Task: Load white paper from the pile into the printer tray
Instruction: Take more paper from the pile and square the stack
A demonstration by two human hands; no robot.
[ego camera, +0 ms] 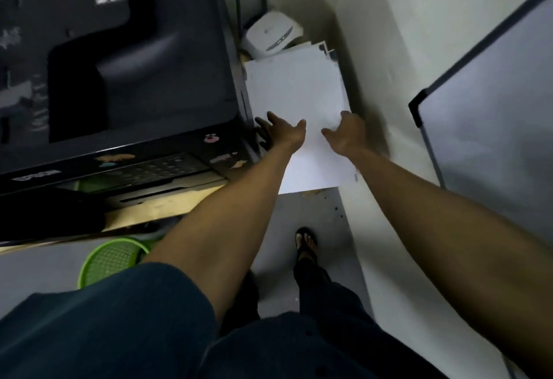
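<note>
Dimly lit, both hands [314,132] reach the paper pile [296,94] beside the printer [119,64].

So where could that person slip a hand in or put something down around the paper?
The pile of white paper is hemmed in: the printer hugs its left edge, the wall its right, and a white router sits behind. Both the left hand and the right hand come in from the near edge. The bare grey floor below is free.
</note>
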